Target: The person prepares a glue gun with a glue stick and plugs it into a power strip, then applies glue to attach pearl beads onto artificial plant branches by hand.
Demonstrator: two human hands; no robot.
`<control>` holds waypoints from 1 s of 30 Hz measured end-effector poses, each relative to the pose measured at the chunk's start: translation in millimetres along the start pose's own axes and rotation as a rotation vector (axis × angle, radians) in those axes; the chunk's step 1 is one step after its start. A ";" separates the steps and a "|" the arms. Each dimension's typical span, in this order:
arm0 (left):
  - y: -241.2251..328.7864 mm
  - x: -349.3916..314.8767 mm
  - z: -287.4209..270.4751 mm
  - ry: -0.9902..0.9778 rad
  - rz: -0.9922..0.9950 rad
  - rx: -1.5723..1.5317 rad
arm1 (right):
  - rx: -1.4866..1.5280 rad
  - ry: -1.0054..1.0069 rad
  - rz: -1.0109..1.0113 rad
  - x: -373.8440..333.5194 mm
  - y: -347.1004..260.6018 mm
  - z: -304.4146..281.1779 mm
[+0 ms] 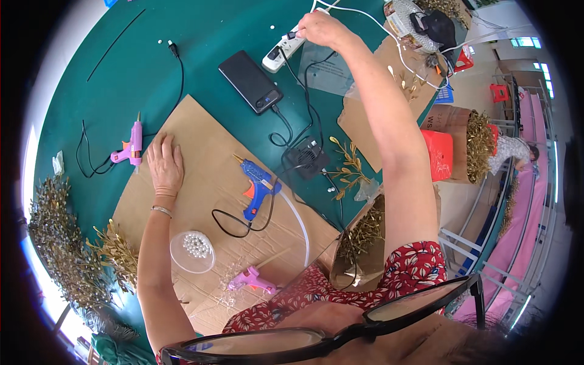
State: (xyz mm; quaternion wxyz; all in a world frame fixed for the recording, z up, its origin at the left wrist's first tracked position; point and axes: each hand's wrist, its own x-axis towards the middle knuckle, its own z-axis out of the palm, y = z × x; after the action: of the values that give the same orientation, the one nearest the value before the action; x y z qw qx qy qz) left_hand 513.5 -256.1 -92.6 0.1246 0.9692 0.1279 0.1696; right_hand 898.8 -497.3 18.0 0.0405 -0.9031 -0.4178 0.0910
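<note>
My right hand [320, 29] reaches to the far side of the table and pinches a small black plug [291, 35] at the white power strip [271, 61]. Whether the plug sits in a socket I cannot tell. Another black plug [275, 53] is in the strip's near end. Flat on the brown cardboard [201, 140] lies my left hand [164, 165], open and empty. Just left of it rests a pink-purple glue gun [135, 141]. A blue glue gun [260, 188] with an orange trigger lies on the cardboard, and a pink glue gun [252, 281] lies nearer me.
A clear dish of white beads [196, 244] stands on the cardboard. Beyond it are a black power bank [249, 81], a black adapter [306, 158] and tangled cables. Gold-leaf sprigs [67, 243] are heaped at left; a red container [438, 155] stands right.
</note>
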 end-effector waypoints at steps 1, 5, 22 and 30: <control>-0.4 1.0 1.3 0.003 0.002 0.010 | 0.004 -0.002 0.001 -0.7 -7.1 -2.3; 2.2 3.9 2.4 -0.003 0.013 0.010 | -0.205 -0.049 0.013 0.9 -10.7 -2.9; 4.8 4.8 -3.3 -0.001 -0.002 -0.004 | -0.370 -0.135 -0.026 21.8 -48.6 -0.3; 2.9 4.6 1.4 0.000 0.002 -0.017 | -0.389 -0.183 -0.025 43.3 -45.6 7.6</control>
State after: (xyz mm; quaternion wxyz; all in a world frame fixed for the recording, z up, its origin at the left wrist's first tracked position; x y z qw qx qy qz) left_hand 518.8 -257.7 -91.6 0.1328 0.9682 0.1256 0.1706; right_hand 890.7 -434.8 11.7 -0.1715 -0.8766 -0.4405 0.0898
